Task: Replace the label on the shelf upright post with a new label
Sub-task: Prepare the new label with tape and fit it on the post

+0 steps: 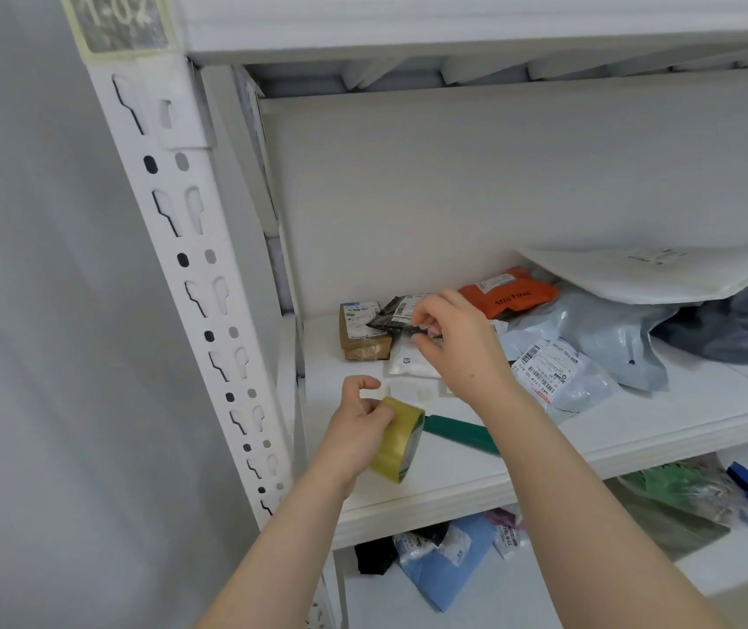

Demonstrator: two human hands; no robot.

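Label (120, 20): upper left of the frame, at the top of the post; grey with pale digits "1-02", under yellowed tape.
Post (181, 265): white slotted upright, running from upper left down to lower centre.
Left hand (354, 429): lower centre, fingers wrapped round the tape, forefinger lifted and curled above it.
Tape (401, 440): yellowish clear roll, tilted, held over the front part of the shelf.
Right hand (453, 342): centre of the frame, above and right of the tape; thumb and forefinger curled close together over the black packet. Whether they pinch anything cannot be told.
Shelf (612, 433): white board across the centre and right.
White slips (401, 388): small pale pieces lying flat on the shelf, just behind the tape; detail too faint to read.
Green tool (458, 431): lies flat on the shelf just right of the tape, partly under the right forearm.
Brown box (363, 345): at the back of the shelf, centre.
Black packet (392, 320): leans on the brown box.
Orange packet (512, 295): right of centre, marked "MISTINE".
Grey bags (608, 338): heaped at right, with barcode stickers.
White mailer (653, 274): rests on top of the heap at right.
Blue bag (449, 565): on the lower shelf, bottom centre.
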